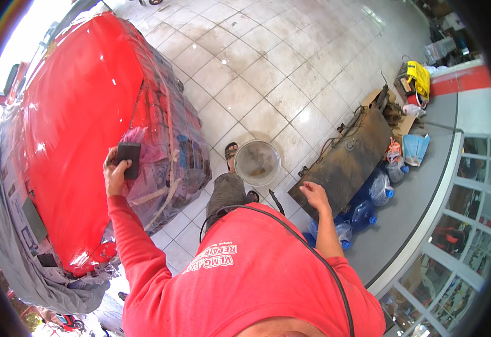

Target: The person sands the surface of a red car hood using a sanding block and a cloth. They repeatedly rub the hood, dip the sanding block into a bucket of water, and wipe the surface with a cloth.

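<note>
My left hand point(115, 175) is closed around a dark rectangular block point(129, 159), thumb across its near face. The block is at the right edge of a glossy red car panel point(83, 112), beside the plastic sheeting point(178, 151) that covers the adjoining part. Whether the block touches the surface cannot be made out. Something pink and crumpled point(135, 135), like a rag, shows just beyond the block. My right hand point(315, 196) hangs free on the other side of my body, fingers loosely apart with nothing in them, near the end of a large dirty metal tank point(349, 151).
A round bucket of murky water point(257, 163) stands on the tiled floor point(279, 73) by my foot. Blue water jugs point(363, 216) and plastic bags lie along the right wall. A yellow bag point(418, 80) sits farther back. Grey covering point(10, 224) drapes the car's left side.
</note>
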Available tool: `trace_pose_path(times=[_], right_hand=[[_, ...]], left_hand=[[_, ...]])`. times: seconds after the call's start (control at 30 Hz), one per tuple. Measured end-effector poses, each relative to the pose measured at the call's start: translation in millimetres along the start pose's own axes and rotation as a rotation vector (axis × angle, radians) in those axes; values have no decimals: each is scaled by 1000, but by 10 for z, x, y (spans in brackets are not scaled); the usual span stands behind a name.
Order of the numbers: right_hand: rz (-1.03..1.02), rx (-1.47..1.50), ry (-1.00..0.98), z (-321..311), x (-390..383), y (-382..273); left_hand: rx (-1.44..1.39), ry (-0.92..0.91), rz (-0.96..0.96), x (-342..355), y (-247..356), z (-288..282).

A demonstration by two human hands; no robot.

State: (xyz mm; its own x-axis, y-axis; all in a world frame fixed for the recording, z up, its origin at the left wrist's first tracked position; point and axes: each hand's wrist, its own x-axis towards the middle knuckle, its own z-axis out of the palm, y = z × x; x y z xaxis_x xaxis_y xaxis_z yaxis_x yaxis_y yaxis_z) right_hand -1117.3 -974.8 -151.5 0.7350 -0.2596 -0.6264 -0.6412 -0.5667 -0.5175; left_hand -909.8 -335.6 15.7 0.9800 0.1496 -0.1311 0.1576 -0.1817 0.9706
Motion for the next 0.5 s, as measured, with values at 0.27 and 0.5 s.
trace_pose_path(times=[0.27,0.5], right_hand=[[-175,-132,-232,87,1034,-1871],[-514,-336,-286,376,1938,-3557]], left_hand=[[152,-4,-65,-89,266,140],[283,25,-5,-79,108,59]])
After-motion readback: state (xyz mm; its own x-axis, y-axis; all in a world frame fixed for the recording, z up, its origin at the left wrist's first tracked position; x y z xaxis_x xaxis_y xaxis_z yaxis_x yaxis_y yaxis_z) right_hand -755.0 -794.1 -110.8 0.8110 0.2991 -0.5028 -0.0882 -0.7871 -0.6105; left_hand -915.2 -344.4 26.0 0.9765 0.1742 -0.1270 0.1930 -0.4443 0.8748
